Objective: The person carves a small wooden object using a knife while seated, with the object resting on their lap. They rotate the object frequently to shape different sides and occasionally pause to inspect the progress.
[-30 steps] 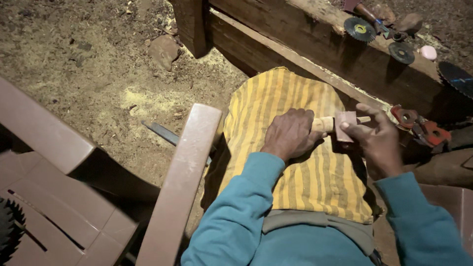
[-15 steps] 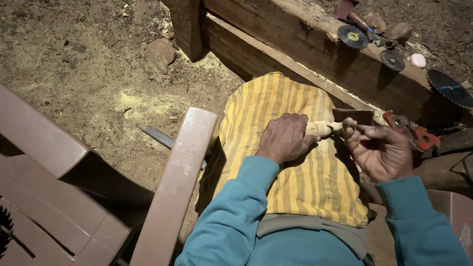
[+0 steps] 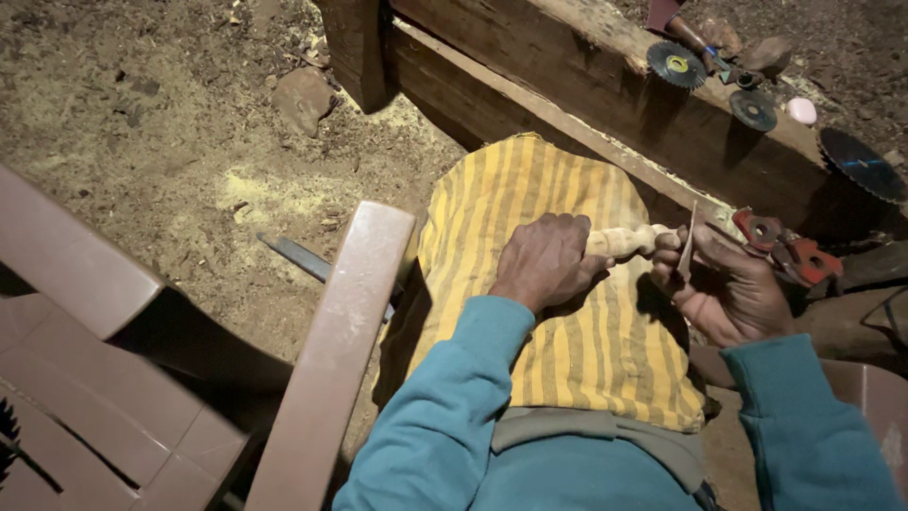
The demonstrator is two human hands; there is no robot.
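Observation:
My left hand (image 3: 547,263) grips a small turned piece of pale wood (image 3: 628,240) and holds it down on a yellow striped cloth (image 3: 558,303) draped over my knee. The wood's beaded end sticks out to the right. My right hand (image 3: 724,289) is palm-up at that end, pinching a thin flat piece, perhaps sandpaper (image 3: 688,248), edge-on against the wood. Both arms wear teal sleeves.
A heavy wooden beam (image 3: 567,66) runs across the back with circular saw blades (image 3: 676,64) and small parts on it. A red tool (image 3: 790,251) lies right of my hand. A brown plastic chair (image 3: 331,350) stands at left; a metal blade (image 3: 298,255) lies on the sawdust-strewn ground.
My right hand has turned palm-up and the flat piece it holds now stands edge-on at the wood's tip. The left hand stays clamped on the wood.

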